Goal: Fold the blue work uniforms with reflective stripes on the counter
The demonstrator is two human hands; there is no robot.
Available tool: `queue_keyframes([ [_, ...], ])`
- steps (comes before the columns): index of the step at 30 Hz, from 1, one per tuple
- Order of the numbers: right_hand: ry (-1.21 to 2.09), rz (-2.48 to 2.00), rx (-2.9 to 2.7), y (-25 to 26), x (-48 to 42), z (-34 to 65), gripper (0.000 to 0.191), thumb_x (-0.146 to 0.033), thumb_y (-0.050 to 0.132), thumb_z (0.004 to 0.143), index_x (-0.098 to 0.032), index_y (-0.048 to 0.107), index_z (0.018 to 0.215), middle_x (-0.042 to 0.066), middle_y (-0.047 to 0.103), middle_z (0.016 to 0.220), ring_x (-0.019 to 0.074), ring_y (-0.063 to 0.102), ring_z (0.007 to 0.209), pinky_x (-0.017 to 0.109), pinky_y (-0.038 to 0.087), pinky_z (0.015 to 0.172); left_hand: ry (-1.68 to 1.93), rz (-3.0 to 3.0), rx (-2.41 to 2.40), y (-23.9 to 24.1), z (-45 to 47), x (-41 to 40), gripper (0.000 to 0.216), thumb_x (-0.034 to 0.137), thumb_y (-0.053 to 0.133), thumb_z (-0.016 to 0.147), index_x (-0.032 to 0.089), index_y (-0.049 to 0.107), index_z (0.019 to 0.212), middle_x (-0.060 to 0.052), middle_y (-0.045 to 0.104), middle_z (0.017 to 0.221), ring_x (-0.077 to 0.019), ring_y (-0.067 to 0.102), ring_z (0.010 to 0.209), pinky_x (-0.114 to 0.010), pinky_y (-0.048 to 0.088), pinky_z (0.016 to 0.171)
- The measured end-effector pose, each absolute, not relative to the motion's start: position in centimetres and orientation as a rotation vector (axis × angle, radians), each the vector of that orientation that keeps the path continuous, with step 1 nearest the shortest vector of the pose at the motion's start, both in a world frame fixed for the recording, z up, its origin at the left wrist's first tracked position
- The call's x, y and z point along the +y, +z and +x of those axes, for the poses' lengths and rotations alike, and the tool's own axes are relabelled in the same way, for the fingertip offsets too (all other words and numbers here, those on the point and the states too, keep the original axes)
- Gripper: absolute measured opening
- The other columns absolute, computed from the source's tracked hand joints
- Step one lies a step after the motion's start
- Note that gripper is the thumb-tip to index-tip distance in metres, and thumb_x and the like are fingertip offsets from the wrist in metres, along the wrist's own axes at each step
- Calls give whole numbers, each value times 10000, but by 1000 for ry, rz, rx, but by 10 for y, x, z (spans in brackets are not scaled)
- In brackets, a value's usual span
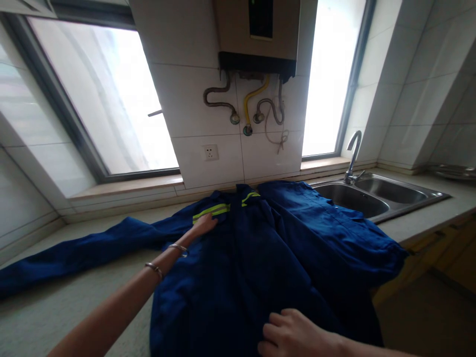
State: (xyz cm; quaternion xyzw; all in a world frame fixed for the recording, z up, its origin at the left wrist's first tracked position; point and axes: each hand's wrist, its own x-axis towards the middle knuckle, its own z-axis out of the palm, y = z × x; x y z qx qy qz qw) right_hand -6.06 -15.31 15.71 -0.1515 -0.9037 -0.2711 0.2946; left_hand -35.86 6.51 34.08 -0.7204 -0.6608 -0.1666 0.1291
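Observation:
A dark blue work jacket (pixel 230 277) with yellow-green reflective strips lies spread over the counter, its collar toward the wall. One sleeve (pixel 122 243) stretches out to the left; the other side is bunched at the right, by the sink. On the chest, just below the left strip, my left hand (pixel 204 225) is closed with its fingertips at the cloth. Two silver bangles circle that wrist. Lower down, near the bottom of the view, my right hand (pixel 288 333) has its fingers curled against the front of the jacket. The fold between those fingers is hidden.
A steel double sink (pixel 388 204) with a faucet (pixel 355 153) stands at the right, beside the jacket. The pale counter (pixel 122 302) runs along the tiled wall. A water heater (pixel 258 34) with hoses hangs above, between two windows.

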Motion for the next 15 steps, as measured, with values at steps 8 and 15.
queue_keyframes([
  [8, -2, -1464, -1863, 160, -141, 107, 465, -503, 417, 871, -172, 555, 575, 29, 550, 539, 108, 501, 477, 215, 331, 487, -224, -2307, -1677, 270, -306, 31, 695, 630, 194, 870, 287, 98, 1467, -90, 107, 1513, -404, 99, 1354, -677, 164, 984],
  [15, 413, -1653, -1870, 77, -139, 120, 283, -510, 621, 620, -236, 676, 668, 64, 664, 729, 227, 621, 656, 283, 448, 570, -118, -2267, -1521, 271, -330, 63, 678, 637, 200, 869, 304, 146, 1458, -78, 68, 1516, -404, 51, 1359, -719, 101, 964],
])
